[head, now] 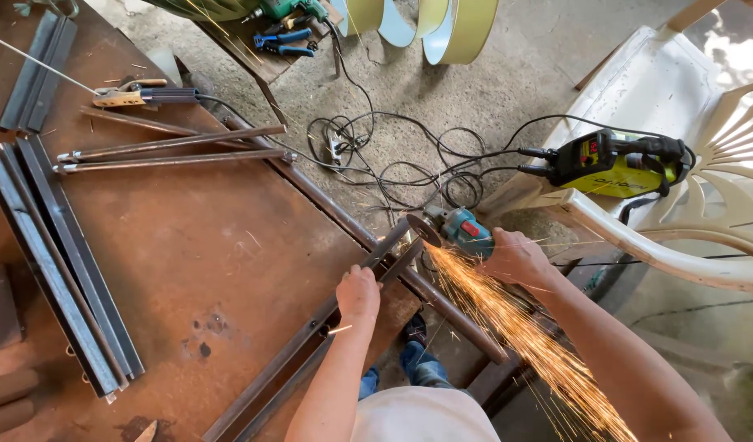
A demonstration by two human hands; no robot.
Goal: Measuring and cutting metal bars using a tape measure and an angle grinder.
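A pair of steel bars [311, 344] is laid diagonally across the near right corner of the rusty steel workbench [196, 245], with the far ends pushed out past the table edge, evidently so that the cutting disc can reach them without touching the tabletop. The long axis runs from the near left up to the far right, and the free ends point toward the tangle of cables [393, 155] on the concrete floor.

The bars are pressed down by the left hand [357, 293], which is closed over them just inside the table edge, apparently to keep them from shifting or chattering. The angle grinder [456, 229] is gripped by the right hand [515, 258], wrapped around its teal body, with the disc set against the bar ends. A stream of orange sparks [524, 336] is thrown toward the near right, away from the left hand.

More steel bars [61, 262] are stacked at the left of the table. A yellow welding machine [622, 164] is perched on a white plastic chair [679, 237] at the right.
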